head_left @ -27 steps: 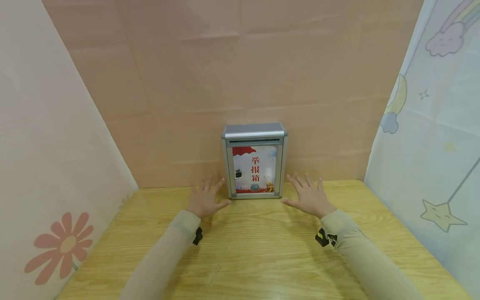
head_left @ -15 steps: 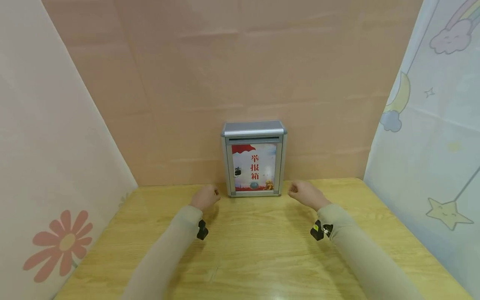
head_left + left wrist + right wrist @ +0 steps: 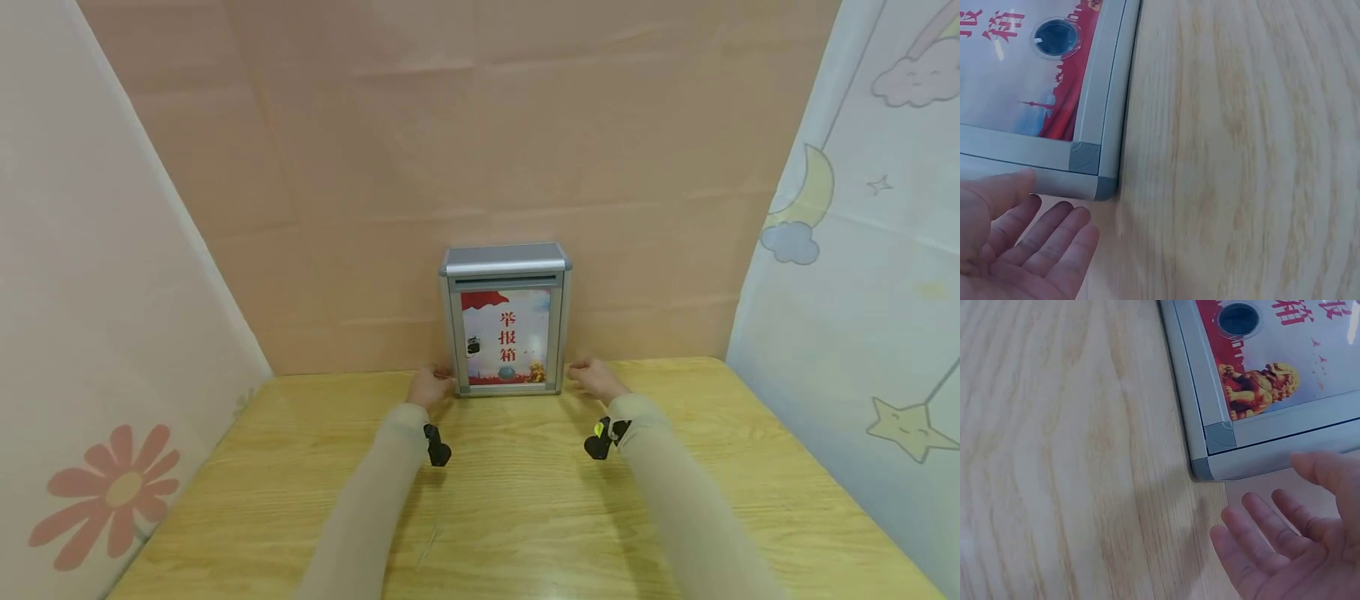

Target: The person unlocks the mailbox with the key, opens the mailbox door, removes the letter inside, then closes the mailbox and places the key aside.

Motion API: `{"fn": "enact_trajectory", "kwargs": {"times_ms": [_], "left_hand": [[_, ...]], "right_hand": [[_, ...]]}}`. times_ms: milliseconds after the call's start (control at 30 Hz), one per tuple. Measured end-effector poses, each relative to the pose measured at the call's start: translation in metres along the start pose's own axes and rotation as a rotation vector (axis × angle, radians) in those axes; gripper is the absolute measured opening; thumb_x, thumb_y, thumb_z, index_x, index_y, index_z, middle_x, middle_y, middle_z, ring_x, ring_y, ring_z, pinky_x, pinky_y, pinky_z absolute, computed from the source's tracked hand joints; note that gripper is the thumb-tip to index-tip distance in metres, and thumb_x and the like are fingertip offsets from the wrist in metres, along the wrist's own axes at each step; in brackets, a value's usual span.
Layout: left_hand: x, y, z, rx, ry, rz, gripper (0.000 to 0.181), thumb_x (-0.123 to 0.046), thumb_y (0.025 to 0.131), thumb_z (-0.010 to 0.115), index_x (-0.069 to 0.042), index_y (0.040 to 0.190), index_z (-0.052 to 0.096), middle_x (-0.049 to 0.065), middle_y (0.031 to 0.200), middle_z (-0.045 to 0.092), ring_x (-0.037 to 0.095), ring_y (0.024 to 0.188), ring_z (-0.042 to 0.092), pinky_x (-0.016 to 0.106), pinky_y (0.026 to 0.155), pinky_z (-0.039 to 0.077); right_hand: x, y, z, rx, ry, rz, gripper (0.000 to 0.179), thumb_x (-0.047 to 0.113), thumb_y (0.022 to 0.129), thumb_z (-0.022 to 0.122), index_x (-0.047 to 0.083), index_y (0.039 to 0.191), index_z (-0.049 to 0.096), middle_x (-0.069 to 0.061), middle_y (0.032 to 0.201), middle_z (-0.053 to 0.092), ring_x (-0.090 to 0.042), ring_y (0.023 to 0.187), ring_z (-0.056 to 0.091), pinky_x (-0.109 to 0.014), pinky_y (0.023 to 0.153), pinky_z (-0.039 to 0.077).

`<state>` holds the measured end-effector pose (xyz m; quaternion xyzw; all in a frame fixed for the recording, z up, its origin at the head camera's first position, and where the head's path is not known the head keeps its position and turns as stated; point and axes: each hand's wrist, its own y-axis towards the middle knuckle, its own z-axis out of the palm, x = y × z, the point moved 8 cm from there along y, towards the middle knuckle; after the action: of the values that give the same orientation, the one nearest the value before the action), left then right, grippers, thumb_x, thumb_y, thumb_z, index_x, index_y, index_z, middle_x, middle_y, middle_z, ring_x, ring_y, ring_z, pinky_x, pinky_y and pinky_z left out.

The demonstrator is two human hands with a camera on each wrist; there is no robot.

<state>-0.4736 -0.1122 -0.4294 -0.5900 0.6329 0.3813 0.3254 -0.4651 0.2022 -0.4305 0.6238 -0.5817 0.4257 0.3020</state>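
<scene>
A grey metal drop box (image 3: 495, 261) stands upright at the back of the table. Its front panel (image 3: 525, 333) bears red characters, a small lock at the left and a round window low down, with a slot near the top. At the box's left side is my left hand (image 3: 431, 386); the left wrist view shows its thumb (image 3: 1019, 182) at the side frame and the fingers loosely extended. My right hand (image 3: 597, 380) is at the opposite side, its thumb (image 3: 1310, 464) overlapping the frame edge and its relaxed fingers (image 3: 1260, 537) beside the lower corner.
The wood-grain table (image 3: 495, 500) runs up to a pinkish-tan cloth backdrop (image 3: 352, 167). Printed white sheets close it in on the left (image 3: 112, 292) and right (image 3: 855, 317). A black camera (image 3: 437, 447) is worn at the left wrist, and a similar one (image 3: 597, 442) at the right.
Both hands were spread flat beside the box, then curled, and have now moved inward to its sides with fingers loosened. The box has stayed in place.
</scene>
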Motion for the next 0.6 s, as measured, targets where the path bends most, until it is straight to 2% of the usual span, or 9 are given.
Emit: {"fn": "enact_trajectory", "kwargs": {"times_ms": [133,267,467,600], "left_hand": [[0.000,0.001,0.002,-0.015,0.027,-0.013,0.031,-0.013,0.088,0.065,0.009,0.111,0.063,0.024,0.107,0.066,0.035,0.095,0.064,0.043,0.081,0.053],[0.001,0.004,0.001,-0.027,0.031,-0.045,0.031,-0.018,0.090,0.065,0.006,0.110,0.064,0.021,0.107,0.067,0.033,0.096,0.063,0.043,0.080,0.052],[0.001,0.007,-0.001,-0.062,0.015,-0.089,0.029,-0.021,0.092,0.066,0.003,0.108,0.065,0.019,0.107,0.066,0.031,0.096,0.061,0.041,0.081,0.051],[0.003,0.008,-0.001,-0.075,0.002,-0.107,0.028,-0.021,0.092,0.066,0.003,0.107,0.065,0.018,0.106,0.066,0.029,0.095,0.060,0.040,0.080,0.051]], "right_hand": [[0.002,0.002,0.005,0.043,0.105,0.011,0.053,0.018,0.103,0.043,-0.013,0.143,0.028,-0.034,0.147,0.032,-0.049,0.132,0.038,-0.055,0.107,0.036],[0.006,0.005,0.006,0.055,0.175,0.004,0.054,0.018,0.103,0.043,-0.014,0.143,0.025,-0.033,0.148,0.031,-0.048,0.133,0.038,-0.054,0.109,0.035],[0.012,0.009,0.005,0.056,0.194,-0.014,0.051,0.014,0.103,0.041,-0.019,0.139,0.024,-0.036,0.144,0.033,-0.049,0.129,0.042,-0.054,0.108,0.036],[0.011,0.012,0.004,0.050,0.203,-0.014,0.049,0.012,0.102,0.043,-0.019,0.137,0.027,-0.036,0.143,0.036,-0.047,0.125,0.047,-0.048,0.106,0.040]]}}
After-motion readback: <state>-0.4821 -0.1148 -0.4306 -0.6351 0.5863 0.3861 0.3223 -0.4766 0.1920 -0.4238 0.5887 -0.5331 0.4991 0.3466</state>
